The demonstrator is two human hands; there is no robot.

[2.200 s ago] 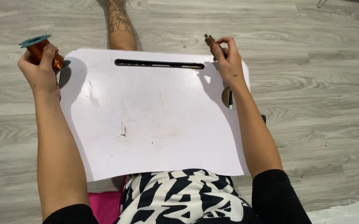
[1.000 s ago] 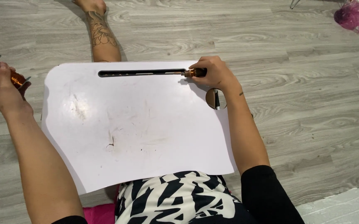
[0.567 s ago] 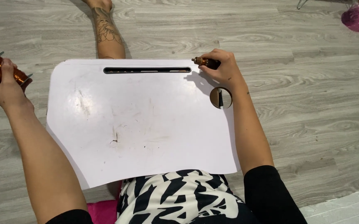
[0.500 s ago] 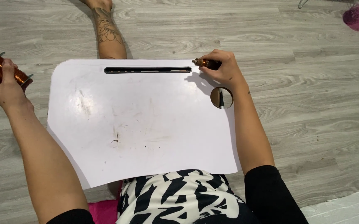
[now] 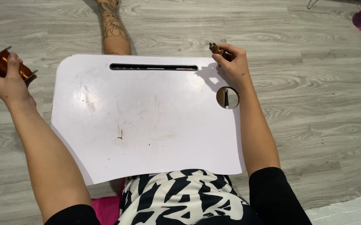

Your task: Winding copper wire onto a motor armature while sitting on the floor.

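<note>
While my left hand [image 5: 7, 81] has its grip around a copper-wire spool [image 5: 8, 66] left of the white worktop [image 5: 147, 125], my right hand [image 5: 232, 62] pinches a small brown tool [image 5: 217, 49] at its far right corner.

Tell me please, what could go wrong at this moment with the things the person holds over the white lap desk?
1. The left hand holds the copper wire spool out past the edge of the lap desk, over the floor. If it slips, it may roll away.
2. The right hand pinches a small brown piece at the desk's far corner; if dropped, it could fall off the edge or through the round hole.
</note>
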